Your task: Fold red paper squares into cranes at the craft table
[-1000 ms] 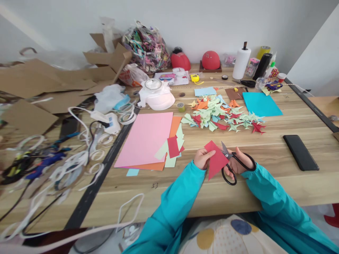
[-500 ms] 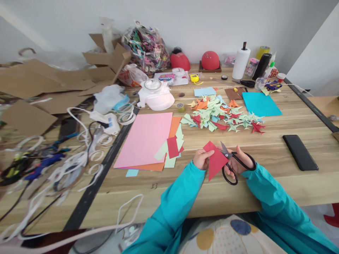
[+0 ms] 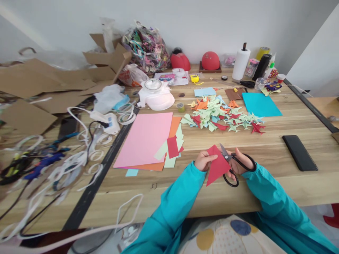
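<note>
My left hand (image 3: 203,161) pinches a folded piece of red paper (image 3: 217,165), roughly triangular, between thumb and fingers. Black-handled scissors (image 3: 235,158) sit in my right hand (image 3: 239,162), with fingers through the loops and the blades parted. The blades lie right beside the upper right edge of the red paper; whether they touch it I cannot tell. Beyond my hands spreads a pile of folded paper pieces (image 3: 212,113) in pale green, orange, red and blue. To the left lie pink sheets (image 3: 145,139) over orange paper, with a small red rectangle (image 3: 173,147) and pale green strips near their corner.
A black phone (image 3: 299,152) lies at the right. Turquoise paper (image 3: 262,104) is behind the pile. White cables (image 3: 63,167), a power strip (image 3: 111,123) and cardboard (image 3: 39,77) crowd the left side. A paper towel roll (image 3: 241,64) stands at the back.
My left hand has shifted slightly right with the red paper, which is turned so its lower point swings left. The scissors have barely moved.
</note>
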`<state>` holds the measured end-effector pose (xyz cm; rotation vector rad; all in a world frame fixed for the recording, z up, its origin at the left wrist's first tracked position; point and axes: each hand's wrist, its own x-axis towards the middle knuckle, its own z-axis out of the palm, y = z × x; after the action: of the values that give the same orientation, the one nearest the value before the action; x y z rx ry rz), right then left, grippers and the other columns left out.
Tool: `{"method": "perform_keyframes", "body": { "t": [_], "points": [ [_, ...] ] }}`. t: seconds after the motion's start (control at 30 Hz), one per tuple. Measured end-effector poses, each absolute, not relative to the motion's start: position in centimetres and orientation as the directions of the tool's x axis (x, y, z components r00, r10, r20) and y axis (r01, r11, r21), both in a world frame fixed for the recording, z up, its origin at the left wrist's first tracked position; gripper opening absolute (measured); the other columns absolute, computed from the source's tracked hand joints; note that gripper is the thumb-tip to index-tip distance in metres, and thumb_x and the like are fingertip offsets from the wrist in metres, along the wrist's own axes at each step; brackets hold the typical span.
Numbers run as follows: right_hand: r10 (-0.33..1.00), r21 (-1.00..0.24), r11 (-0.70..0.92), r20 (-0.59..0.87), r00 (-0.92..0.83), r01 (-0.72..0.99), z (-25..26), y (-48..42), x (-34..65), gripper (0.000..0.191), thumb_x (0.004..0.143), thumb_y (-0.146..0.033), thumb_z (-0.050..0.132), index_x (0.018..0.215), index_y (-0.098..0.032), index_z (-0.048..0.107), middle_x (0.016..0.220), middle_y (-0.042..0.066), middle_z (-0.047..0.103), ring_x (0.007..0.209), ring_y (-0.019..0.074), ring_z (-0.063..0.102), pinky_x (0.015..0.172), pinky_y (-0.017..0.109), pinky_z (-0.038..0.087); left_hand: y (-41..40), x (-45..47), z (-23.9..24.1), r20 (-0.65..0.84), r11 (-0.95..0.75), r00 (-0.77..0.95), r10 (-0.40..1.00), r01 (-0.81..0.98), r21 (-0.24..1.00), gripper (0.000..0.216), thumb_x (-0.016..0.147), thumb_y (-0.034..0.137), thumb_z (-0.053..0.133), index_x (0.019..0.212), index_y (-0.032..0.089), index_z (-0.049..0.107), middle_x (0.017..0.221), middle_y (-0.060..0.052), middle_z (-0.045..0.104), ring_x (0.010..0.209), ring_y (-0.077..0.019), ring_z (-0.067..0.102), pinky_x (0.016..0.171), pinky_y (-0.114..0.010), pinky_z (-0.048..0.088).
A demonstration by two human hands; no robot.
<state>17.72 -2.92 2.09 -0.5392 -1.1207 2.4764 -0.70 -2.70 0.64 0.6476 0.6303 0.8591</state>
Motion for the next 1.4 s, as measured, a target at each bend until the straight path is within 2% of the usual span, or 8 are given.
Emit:
{"method": "perform_keyframes", "body": {
  "t": [0.1,0.23,0.43,0.63,0.87,1.1,1.4],
  "points": [
    [0.468,-0.758,-0.622,-0.159,-0.869,-0.196,2.12,-2.88,17.73,0.074,0.080,-0.069,0.006,0.136,-0.021,0.010,0.064,0.004,0.063,0.044,0.0157,0.058,0.038,0.021,0.039,-2.65,-0.68,0.75,-0.264,0.482,0.448,0.854,-0.491,0.726,0.030,0.061,0.031,0.073,0.080,0.008,0.069,0.076,-0.013,0.070,0.067,-0.0222,0.066,0.063,-0.030,0.049],
    [0.452,-0.762,-0.620,-0.152,-0.879,-0.187,1.97,-2.83,17.70,0.075,0.079,-0.071,0.008,0.136,-0.022,0.012,0.066,0.005,0.064,0.046,0.0162,0.059,0.039,0.022,0.041,-2.56,-0.55,0.93,-0.259,0.466,0.425,0.867,-0.512,0.721,0.033,0.061,0.031,0.073,0.083,0.007,0.068,0.075,-0.013,0.070,0.071,-0.0248,0.066,0.065,-0.032,0.049],
    [0.449,-0.783,-0.601,-0.161,-0.879,-0.163,1.53,-2.72,17.61,0.081,0.075,-0.074,0.002,0.136,-0.022,0.011,0.068,0.005,0.064,0.047,0.0159,0.059,0.041,0.022,0.040,-2.67,-0.28,1.19,-0.245,0.444,0.398,0.884,-0.546,0.710,0.031,0.063,0.029,0.071,0.083,0.005,0.067,0.080,-0.015,0.070,0.074,-0.0266,0.066,0.068,-0.035,0.049],
    [0.465,-0.805,-0.577,-0.188,-0.865,-0.135,1.87,-2.84,17.56,0.085,0.072,-0.074,-0.006,0.137,-0.021,0.008,0.068,0.005,0.064,0.044,0.0141,0.057,0.041,0.021,0.038,-2.78,-0.19,0.92,-0.186,0.393,0.397,0.899,-0.541,0.743,0.030,0.069,0.029,0.065,0.087,0.005,0.067,0.081,-0.016,0.070,0.071,-0.0263,0.066,0.065,-0.035,0.050],
    [0.464,-0.820,-0.556,-0.170,-0.870,-0.136,1.81,-2.89,17.53,0.086,0.072,-0.075,-0.003,0.138,-0.021,0.004,0.073,0.007,0.065,0.046,0.0143,0.057,0.044,0.022,0.038,-2.93,-0.08,1.03,-0.150,0.379,0.408,0.901,-0.572,0.727,0.029,0.071,0.029,0.064,0.086,0.004,0.066,0.081,-0.017,0.069,0.069,-0.0271,0.066,0.064,-0.037,0.050],
    [0.465,-0.821,-0.545,-0.129,-0.876,-0.168,1.64,-2.93,17.48,0.085,0.072,-0.076,0.003,0.138,-0.022,0.004,0.074,0.006,0.065,0.046,0.0136,0.056,0.045,0.022,0.038,-2.82,-0.08,0.91,-0.213,0.401,0.372,0.903,-0.558,0.726,0.034,0.065,0.031,0.069,0.086,0.005,0.066,0.076,-0.015,0.069,0.067,-0.0254,0.066,0.063,-0.036,0.050],
    [0.509,-0.848,-0.517,-0.201,-0.837,-0.111,2.10,-3.10,17.09,0.088,0.068,-0.074,-0.014,0.139,-0.023,-0.003,0.071,0.005,0.063,0.044,0.0124,0.053,0.047,0.024,0.038,-2.66,-0.07,0.94,-0.266,0.421,0.340,0.902,-0.554,0.719,0.036,0.061,0.033,0.071,0.085,0.007,0.066,0.074,-0.012,0.069,0.066,-0.0241,0.065,0.061,-0.034,0.050]
  ]
}}
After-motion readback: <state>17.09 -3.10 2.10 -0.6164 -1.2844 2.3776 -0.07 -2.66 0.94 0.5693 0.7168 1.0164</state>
